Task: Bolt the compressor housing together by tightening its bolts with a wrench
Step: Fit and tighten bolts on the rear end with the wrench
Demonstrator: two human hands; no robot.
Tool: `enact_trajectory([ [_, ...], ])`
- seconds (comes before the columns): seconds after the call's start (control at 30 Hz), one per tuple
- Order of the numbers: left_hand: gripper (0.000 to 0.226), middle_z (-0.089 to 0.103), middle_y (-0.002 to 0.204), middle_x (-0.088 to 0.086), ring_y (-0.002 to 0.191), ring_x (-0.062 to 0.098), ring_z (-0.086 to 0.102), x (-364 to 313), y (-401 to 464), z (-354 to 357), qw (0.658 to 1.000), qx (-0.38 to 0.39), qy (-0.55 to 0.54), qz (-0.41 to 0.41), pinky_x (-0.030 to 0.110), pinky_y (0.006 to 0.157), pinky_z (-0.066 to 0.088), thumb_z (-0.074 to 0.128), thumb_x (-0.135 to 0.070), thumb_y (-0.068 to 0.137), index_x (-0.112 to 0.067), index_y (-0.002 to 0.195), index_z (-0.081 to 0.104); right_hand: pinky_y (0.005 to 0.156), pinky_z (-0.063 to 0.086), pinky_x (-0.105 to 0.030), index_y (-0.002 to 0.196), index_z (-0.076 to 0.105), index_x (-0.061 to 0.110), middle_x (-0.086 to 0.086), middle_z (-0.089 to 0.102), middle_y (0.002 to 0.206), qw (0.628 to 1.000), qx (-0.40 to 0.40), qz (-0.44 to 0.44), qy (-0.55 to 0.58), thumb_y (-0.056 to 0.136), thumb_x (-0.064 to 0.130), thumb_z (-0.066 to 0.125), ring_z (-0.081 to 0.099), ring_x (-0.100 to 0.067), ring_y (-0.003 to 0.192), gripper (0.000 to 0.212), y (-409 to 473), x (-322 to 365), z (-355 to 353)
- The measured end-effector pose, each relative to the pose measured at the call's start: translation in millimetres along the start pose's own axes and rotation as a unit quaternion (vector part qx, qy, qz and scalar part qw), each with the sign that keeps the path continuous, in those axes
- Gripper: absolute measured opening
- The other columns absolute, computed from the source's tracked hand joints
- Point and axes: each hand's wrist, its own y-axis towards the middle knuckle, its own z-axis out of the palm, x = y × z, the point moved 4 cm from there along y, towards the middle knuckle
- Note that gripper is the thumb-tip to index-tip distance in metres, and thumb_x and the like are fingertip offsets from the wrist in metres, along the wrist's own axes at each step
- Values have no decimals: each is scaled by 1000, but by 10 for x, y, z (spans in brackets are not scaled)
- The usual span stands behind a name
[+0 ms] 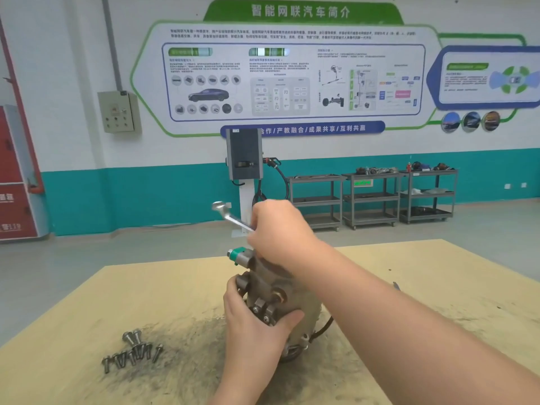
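Gripping wrench (230,218) angled up-left, right hand (277,229), left hand (251,317) clasping upright compressor housing (271,290)

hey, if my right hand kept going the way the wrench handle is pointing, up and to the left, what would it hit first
Nothing nearby, it seems. The right hand grips the wrench above the compressor; beyond the wrench tip is open air, then the charging post much farther back, though depth is hard to judge.

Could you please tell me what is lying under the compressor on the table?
The compressor stands on the yellow table, over a dark greasy smear. A black cable trails from its base. The contact patch itself is hidden by the housing and the left hand.
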Motion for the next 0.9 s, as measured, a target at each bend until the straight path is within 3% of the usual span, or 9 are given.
enact_trajectory([
  [0.13, 102, 38, 128, -29, 124, 10, 49, 59, -11, -38, 1000, -3, 9, 25, 38, 100, 45, 94, -33, 56, -38, 135, 30, 36, 39, -14, 73, 57, 3, -5, 60, 63, 942, 85, 201, 256, 88, 0, 58, 51, -7, 39, 16, 242, -506, -34],
  [0.23, 97, 35, 123, -38, 121, 5, 49, 69, -19, -41, 999, -1, 10, 38, 29, 93, 41, 93, -39, 55, -46, 128, 29, 38, 42, -12, 87, 59, -4, -12, 65, 71, 759, 139, 335, 541, 95, -2, 53, 49, -4, 38, 11, 24, -876, 20],
  [0.33, 99, 36, 124, -34, 124, 9, 47, 47, -7, -9, 999, -17, 20, 39, 32, 100, 40, 96, -33, 57, -46, 129, 28, 35, 43, -12, 108, 59, -5, -15, 65, 65, 571, 60, 369, 731, 96, -2, 52, 52, -4, 36, 14, -279, -1116, 62],
  [0.5, 107, 37, 128, -19, 125, 12, 45, 46, -2, 62, 997, -31, 51, 47, 34, 102, 39, 95, -38, 57, -35, 139, 27, 41, 47, -13, 103, 54, 7, -12, 70, 66, 475, -116, 286, 824, 84, -8, 58, 59, -8, 45, 24, -895, -1176, 94],
  [0.6, 107, 34, 124, -21, 124, 12, 43, 42, -23, 49, 996, -40, 61, 46, 33, 102, 39, 95, -40, 57, -35, 139, 26, 49, 52, -19, 88, 63, 17, -10, 73, 79, 563, -213, 180, 778, 91, -1, 57, 67, -14, 57, 19, -1229, -1024, 178],
  [0.7, 106, 36, 124, -17, 122, 15, 47, 17, -52, 60, 997, -39, 60, 41, 38, 103, 42, 94, -42, 56, -29, 139, 29, 64, 53, -20, 82, 70, 25, 0, 71, 86, 804, -345, 2, 484, 89, 10, 67, 68, -11, 73, 16, -1481, -740, 147],
  [0.73, 102, 39, 124, -15, 120, 19, 51, -9, -70, 53, 997, -38, 52, 42, 42, 101, 45, 91, -45, 56, -26, 137, 32, 69, 52, -18, 85, 71, 22, 5, 69, 88, 855, -351, -85, 372, 87, 10, 68, 67, -8, 80, 13, -1501, -599, 148],
  [0.83, 59, 51, 118, -5, 117, 34, 59, 42, -103, 29, 997, -25, 58, 38, 48, 96, 51, 81, -27, 75, -20, 123, 47, 65, 45, -12, 84, 74, 14, 6, 63, 82, 913, -281, -194, 222, 76, 3, 69, 58, 0, 74, 15, -1299, -267, 164],
  [0.9, 64, 44, 122, -11, 123, 29, 54, 49, -106, 31, 994, -5, 106, 33, 35, 95, 47, 79, -16, 77, -20, 130, 43, 58, 40, -18, 85, 74, 15, 4, 56, 77, 952, -198, -186, 140, 79, 7, 67, 54, -9, 68, 12, -1025, -45, 99],
])
